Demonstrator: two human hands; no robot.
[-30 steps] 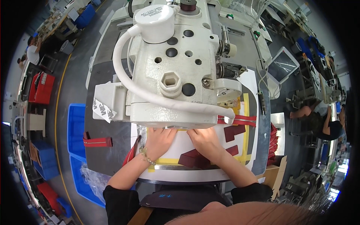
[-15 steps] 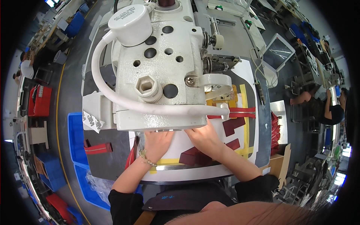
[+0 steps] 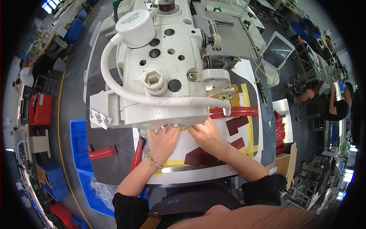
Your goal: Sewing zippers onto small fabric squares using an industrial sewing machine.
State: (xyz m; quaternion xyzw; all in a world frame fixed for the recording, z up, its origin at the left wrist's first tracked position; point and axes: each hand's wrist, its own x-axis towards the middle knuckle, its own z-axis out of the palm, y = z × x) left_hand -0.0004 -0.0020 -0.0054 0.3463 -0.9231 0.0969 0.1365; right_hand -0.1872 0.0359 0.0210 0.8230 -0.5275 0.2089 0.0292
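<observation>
A white industrial sewing machine head (image 3: 164, 72) covers the middle of the view and hides the spot under its front edge. Just before that edge, my left hand (image 3: 164, 144) lies palm down on a white sheet (image 3: 182, 143), fingers stretched forward and slightly apart. Beside it, my right hand (image 3: 209, 138) reaches in with its fingertips under the edge; whether they grip anything is hidden. A red zipper strip (image 3: 246, 110) extends rightward from near my right fingers. Dark red flat pieces (image 3: 237, 125) lie right of that hand, and a larger dark red piece (image 3: 196, 156) lies below its wrist.
On the dark tabletop at left are a short red zipper piece (image 3: 103, 152) and a red strip (image 3: 137, 154). Blue bins (image 3: 80, 152) stand beyond the left edge. A red bundle (image 3: 280, 131) and a cardboard box (image 3: 286, 164) sit at right, below a screen (image 3: 280, 50).
The whole view has shifted a little, with the machine head now slightly higher in it. More of my fingers show below its edge; both hands stay at about the same place.
</observation>
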